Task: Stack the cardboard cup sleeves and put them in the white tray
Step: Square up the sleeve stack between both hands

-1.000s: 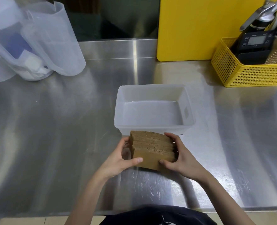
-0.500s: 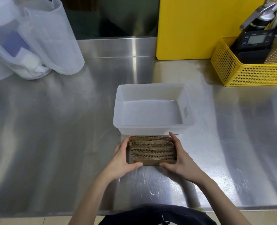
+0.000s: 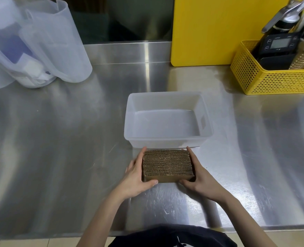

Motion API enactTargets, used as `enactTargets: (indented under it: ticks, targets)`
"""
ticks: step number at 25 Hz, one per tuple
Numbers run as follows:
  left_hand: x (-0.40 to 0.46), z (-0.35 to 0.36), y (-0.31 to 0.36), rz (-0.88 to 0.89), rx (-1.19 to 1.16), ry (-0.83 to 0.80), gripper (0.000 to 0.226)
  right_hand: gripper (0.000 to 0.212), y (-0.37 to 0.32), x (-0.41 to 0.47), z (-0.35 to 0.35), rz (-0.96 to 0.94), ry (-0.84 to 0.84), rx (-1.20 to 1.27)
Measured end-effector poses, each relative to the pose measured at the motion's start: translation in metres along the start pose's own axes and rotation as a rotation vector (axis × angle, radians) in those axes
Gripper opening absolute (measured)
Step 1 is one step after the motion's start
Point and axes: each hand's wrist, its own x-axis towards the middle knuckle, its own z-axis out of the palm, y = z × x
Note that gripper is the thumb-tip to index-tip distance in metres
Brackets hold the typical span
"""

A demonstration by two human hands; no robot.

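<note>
A neat stack of brown cardboard cup sleeves (image 3: 167, 164) stands on edge on the steel counter, its corrugated edges facing up. My left hand (image 3: 136, 173) presses its left end and my right hand (image 3: 199, 177) presses its right end, thumbs on the near face. The white tray (image 3: 167, 139) sits just beyond the stack, its near wall almost touching the sleeves. Nothing lies inside the tray.
A yellow mesh basket (image 3: 272, 82) with a scale and tools stands at the back right. A yellow board (image 3: 210, 29) leans against the back wall. Clear plastic pitchers (image 3: 46, 49) stand at the back left. The counter's front edge (image 3: 147, 230) runs close to my body.
The stack was tilted with its flat face showing; both hands have turned it upright and squared it, so its corrugated edges face up. It sits a little nearer the tray.
</note>
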Motion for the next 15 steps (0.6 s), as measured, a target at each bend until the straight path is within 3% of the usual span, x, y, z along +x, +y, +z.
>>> enactTargets:
  ticks: [8, 15]
  targets:
    - [0.001, -0.005, -0.011, -0.045, -0.002, -0.019, 0.092, 0.078, 0.004, -0.005, -0.011, -0.016, 0.047, 0.005]
    - [0.003, -0.012, -0.011, -0.045, 0.015, 0.108, 0.076, 0.067, -0.005, 0.000, -0.010, -0.060, 0.082, 0.010]
